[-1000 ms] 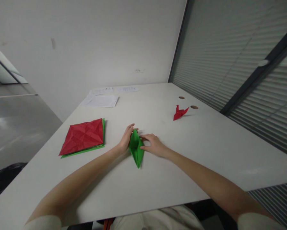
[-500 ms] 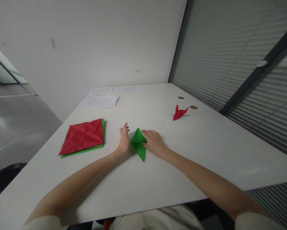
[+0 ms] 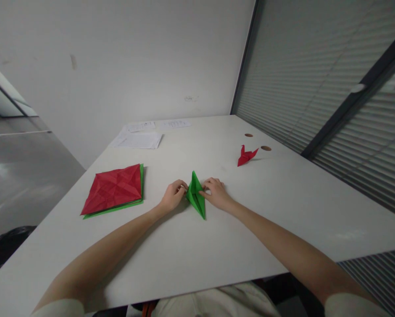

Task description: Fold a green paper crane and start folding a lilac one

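A green folded paper piece (image 3: pixel 196 198), pointed at both ends, lies on the white table (image 3: pixel 217 246) in front of me. My left hand (image 3: pixel 173 196) pinches its left side with curled fingers. From the other side, my right hand (image 3: pixel 215 193) grips the paper's right edge. Both hands rest on the tabletop with the paper between them.
A stack of creased red and green paper sheets (image 3: pixel 113 189) lies to the left. A small red folded paper figure (image 3: pixel 246 156) stands further back on the right, near two round holes (image 3: pixel 265 148). White printed sheets (image 3: pixel 140 138) lie at the far edge. Blinds cover the right wall.
The green paper has been turned and refolded narrower. My left hand, open and off the paper half a second ago, has closed onto its left side; my right hand shifted slightly.
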### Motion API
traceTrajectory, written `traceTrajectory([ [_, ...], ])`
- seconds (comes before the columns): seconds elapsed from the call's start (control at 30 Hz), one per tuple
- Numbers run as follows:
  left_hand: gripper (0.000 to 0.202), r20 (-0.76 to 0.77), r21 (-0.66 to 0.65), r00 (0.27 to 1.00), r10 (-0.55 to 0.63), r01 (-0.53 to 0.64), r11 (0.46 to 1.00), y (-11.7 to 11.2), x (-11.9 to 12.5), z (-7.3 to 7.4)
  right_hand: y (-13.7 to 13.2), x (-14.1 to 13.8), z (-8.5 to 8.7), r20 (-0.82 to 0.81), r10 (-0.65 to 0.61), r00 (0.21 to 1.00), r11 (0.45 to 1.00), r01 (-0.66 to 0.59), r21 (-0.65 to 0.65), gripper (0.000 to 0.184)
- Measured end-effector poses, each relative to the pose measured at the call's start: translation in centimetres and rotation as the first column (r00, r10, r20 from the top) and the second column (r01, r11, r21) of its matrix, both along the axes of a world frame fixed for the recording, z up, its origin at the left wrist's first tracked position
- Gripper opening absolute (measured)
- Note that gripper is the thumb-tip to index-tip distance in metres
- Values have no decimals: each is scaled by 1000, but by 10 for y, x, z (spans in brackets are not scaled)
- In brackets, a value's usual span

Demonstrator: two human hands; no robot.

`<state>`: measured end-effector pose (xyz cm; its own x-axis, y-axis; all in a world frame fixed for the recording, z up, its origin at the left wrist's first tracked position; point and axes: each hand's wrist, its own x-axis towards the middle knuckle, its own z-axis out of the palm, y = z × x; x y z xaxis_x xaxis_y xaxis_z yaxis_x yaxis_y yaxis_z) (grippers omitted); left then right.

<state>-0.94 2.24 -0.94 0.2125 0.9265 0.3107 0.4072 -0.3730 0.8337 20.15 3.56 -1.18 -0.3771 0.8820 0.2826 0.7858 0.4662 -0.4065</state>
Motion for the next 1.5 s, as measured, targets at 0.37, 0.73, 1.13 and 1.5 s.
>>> traceTrajectory([
  [0.37,25,97,-156,988,-119,133,979,1,2,1,11,9,-4,-111,34,993,997,-42,-66,12],
  [0.73,53,466,-207,867,-176,300,931,0,2,6,9,2,1,-582,157,798,913,-342,-222,25],
  [1.13,43,589,-323,772,-237,494,808,-20,19,18,-9,-11,32,-648,151,747,949,-294,-117,22],
  [1.5,39,781,-448,621,-64,628,636,-25,19,18,-12,-13,37,-759,60,648,914,-342,-219,23],
])
